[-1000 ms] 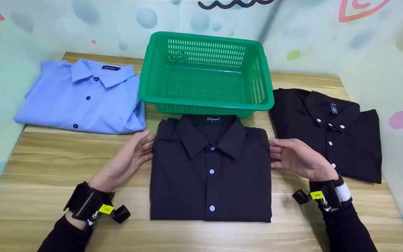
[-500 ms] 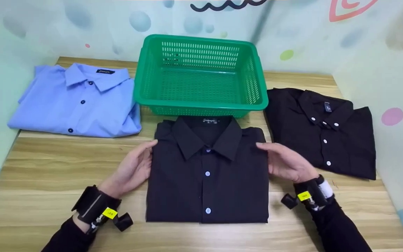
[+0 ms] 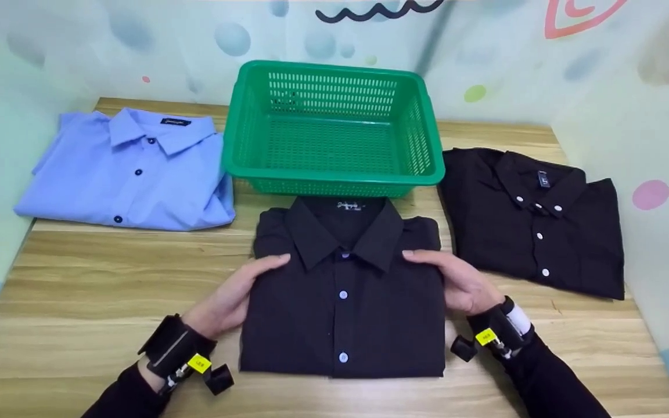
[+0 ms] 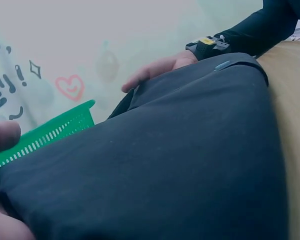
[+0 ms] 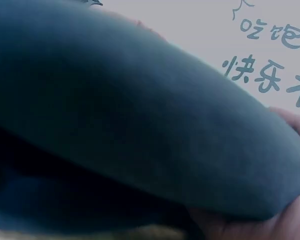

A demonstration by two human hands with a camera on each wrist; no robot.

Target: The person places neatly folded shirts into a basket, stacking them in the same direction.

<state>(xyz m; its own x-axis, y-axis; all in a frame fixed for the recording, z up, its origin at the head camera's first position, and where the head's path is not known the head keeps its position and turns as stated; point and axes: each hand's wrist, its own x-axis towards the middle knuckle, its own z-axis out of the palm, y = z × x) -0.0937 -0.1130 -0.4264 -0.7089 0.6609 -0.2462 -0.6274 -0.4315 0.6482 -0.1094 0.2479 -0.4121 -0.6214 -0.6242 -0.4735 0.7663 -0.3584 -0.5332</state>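
A folded black shirt [image 3: 294, 325] with pale buttons lies between my hands, collar toward the basket. My left hand [image 3: 233, 302] grips its left side, thumb on top near the collar and the other fingers hidden beneath. On the opposite side my right hand [image 3: 463, 285] holds the shirt likewise, thumb on the front. In the left wrist view, the black cloth [image 4: 165, 165] spans most of the frame, with the left thumb [image 4: 4, 136] above it. The right wrist view has the cloth's edge [image 5: 155, 115] between thumb and fingers [image 5: 255, 229], with a dark gap below the upper layer.
A green perforated basket [image 3: 334, 181] stands directly behind the shirt. To its left lies a folded blue shirt [image 3: 93, 180], and to the right another folded black shirt [image 3: 584, 249]. The wooden table [image 3: 108, 278] is bounded by patterned walls [image 3: 497, 58] behind and at both sides.
Both hands have moved inward from beside the middle black shirt, thumbs now over its front and fingers under its sides. The shirt's shoulders have bunched slightly; the basket and other shirts stay put.
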